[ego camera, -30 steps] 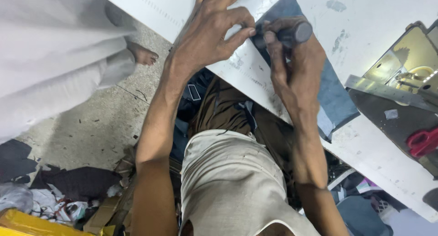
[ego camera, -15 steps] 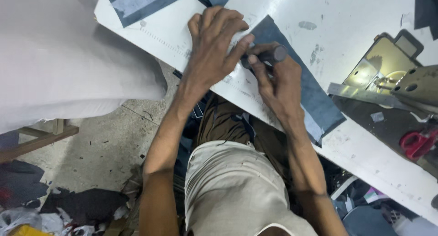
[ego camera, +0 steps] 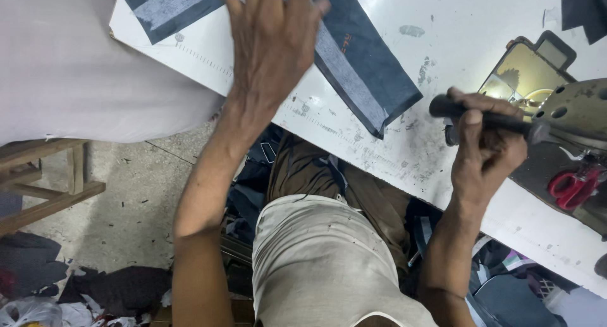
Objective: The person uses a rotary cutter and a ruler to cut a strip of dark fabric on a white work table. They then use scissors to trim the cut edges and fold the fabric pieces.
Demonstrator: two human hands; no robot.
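Now denim strip [ego camera: 363, 74] between hands.

Single head-worn camera, looking steeply down over wearer's chest and lap; close on white flat work surface [ego camera: 379, 137] edge; floor visible left below.

Two hands (one dark marker [ego camera: 487, 120])
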